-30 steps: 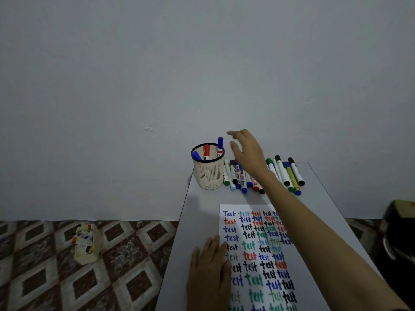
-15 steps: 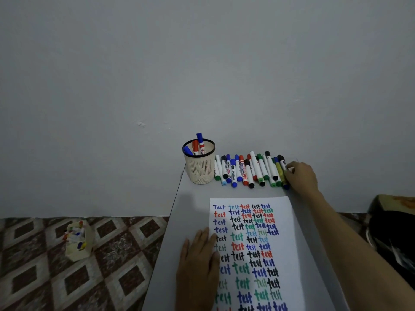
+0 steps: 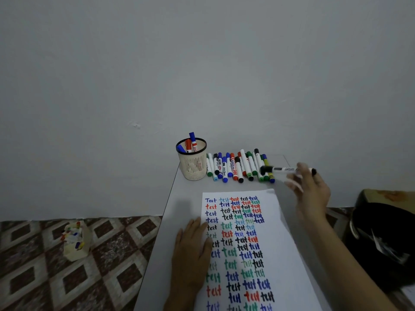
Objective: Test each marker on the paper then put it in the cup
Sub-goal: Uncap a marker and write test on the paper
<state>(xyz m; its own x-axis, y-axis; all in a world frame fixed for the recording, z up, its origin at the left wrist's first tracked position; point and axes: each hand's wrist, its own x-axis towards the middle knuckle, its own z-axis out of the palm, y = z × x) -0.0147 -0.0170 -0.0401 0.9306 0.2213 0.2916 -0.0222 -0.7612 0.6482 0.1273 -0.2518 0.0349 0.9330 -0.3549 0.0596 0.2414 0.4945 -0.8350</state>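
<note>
Your right hand (image 3: 312, 191) grips a black marker (image 3: 279, 169) at two o'clock; your flat left hand (image 3: 190, 250) presses the paper (image 3: 276, 232).

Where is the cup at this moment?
In the head view, the cup stands at the far left corner of the table, directly left of the row of markers.

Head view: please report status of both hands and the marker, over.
Right hand grips black marker at marker row's right end. Left hand flat on paper. Nothing between marker and paper.
</note>
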